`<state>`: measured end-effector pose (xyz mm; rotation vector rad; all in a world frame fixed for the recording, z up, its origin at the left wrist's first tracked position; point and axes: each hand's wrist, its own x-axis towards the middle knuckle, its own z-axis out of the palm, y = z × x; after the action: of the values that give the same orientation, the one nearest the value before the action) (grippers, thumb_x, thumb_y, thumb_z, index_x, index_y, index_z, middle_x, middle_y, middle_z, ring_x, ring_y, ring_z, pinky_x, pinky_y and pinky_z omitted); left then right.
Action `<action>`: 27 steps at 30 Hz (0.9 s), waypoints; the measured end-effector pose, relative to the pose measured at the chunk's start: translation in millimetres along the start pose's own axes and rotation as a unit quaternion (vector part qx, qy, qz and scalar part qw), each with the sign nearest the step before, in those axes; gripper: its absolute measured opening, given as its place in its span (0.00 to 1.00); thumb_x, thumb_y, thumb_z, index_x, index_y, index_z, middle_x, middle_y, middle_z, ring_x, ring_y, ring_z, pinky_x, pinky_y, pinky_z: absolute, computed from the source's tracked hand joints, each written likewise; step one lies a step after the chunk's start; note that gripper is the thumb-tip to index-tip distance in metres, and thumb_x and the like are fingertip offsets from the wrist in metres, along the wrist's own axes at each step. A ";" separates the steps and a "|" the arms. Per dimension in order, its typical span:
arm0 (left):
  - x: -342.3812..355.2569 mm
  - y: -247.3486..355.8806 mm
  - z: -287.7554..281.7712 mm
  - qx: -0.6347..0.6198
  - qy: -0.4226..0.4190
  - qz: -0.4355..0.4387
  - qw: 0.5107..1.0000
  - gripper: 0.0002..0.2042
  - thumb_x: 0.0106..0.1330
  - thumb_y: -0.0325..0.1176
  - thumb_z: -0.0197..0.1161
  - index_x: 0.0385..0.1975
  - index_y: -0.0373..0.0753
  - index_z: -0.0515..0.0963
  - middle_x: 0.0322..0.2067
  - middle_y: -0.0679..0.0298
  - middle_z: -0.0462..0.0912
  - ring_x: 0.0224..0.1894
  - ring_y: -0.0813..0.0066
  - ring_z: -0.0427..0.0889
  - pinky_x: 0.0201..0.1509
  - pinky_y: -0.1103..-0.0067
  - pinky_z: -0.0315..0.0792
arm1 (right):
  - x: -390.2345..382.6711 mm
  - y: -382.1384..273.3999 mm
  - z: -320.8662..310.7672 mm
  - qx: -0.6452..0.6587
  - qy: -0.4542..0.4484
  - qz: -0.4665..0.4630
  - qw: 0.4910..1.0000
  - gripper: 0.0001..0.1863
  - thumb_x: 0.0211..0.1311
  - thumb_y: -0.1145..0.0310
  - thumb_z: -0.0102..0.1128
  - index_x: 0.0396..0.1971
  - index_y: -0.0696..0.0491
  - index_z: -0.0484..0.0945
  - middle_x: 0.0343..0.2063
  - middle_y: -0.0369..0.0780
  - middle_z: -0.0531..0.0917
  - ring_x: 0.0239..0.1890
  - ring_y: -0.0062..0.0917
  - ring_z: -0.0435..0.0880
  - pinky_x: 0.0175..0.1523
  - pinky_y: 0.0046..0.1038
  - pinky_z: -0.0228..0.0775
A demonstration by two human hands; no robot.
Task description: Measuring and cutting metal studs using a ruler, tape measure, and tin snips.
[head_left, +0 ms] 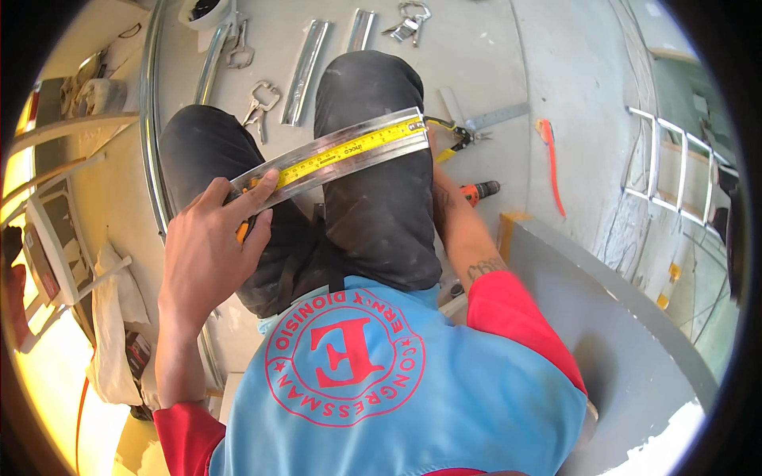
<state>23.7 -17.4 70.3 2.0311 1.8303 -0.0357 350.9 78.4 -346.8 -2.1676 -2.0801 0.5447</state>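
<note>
I sit with both knees up in dark trousers. A shiny metal strip (373, 151) lies across them, with a yellow measuring tape (349, 148) stretched along its top. My left hand (214, 238) presses the orange tape case against the strip's left end, index finger laid along the metal. My right forearm (468, 238) reaches down beside the right knee. That hand is hidden behind the knee near the strip's right end, so what it holds cannot be seen. Yellow-handled snips (454, 136) lie on the floor just beyond it.
On the grey floor ahead lie short metal channel pieces (305, 71), several locking pliers (260, 103), a metal square (496, 117), an orange drill (481, 190) and an orange-handled tool (552, 163). A long curved metal track (151, 119) runs on the left, a grey board (611, 317) stands right, a metal frame (675, 166) beyond.
</note>
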 end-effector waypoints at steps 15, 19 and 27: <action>0.5 -6.1 -6.4 0.013 -0.033 0.000 0.999 0.22 0.72 0.36 0.66 0.67 0.57 0.83 0.34 0.60 0.77 0.32 0.55 0.82 0.38 0.63 0.77 | -59.0 -40.1 -277.5 0.611 0.074 -0.048 0.787 0.07 0.72 0.75 0.66 0.46 0.59 0.81 0.33 0.46 0.89 0.27 0.22 0.86 0.33 0.23 0.79; 0.3 -7.3 -3.7 0.012 -0.023 0.003 1.000 0.22 0.72 0.36 0.66 0.66 0.57 0.83 0.33 0.60 0.76 0.31 0.56 0.82 0.36 0.63 0.77 | -89.4 -123.6 -327.2 0.607 0.030 -0.236 0.758 0.09 0.67 0.80 0.68 0.45 0.60 0.82 0.34 0.44 0.90 0.29 0.23 0.88 0.37 0.23 0.82; -4.4 -7.1 1.1 0.014 0.000 0.007 1.000 0.22 0.71 0.37 0.67 0.65 0.57 0.84 0.33 0.60 0.76 0.32 0.56 0.82 0.36 0.63 0.76 | -75.5 -171.6 -298.5 0.456 -0.029 -0.276 0.846 0.06 0.65 0.79 0.69 0.40 0.61 0.88 0.34 0.41 0.92 0.32 0.21 0.91 0.40 0.21 0.85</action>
<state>16.6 -21.5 68.5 2.0622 1.8263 -0.0581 280.6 70.0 -1.6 -0.9827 -1.7568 1.1920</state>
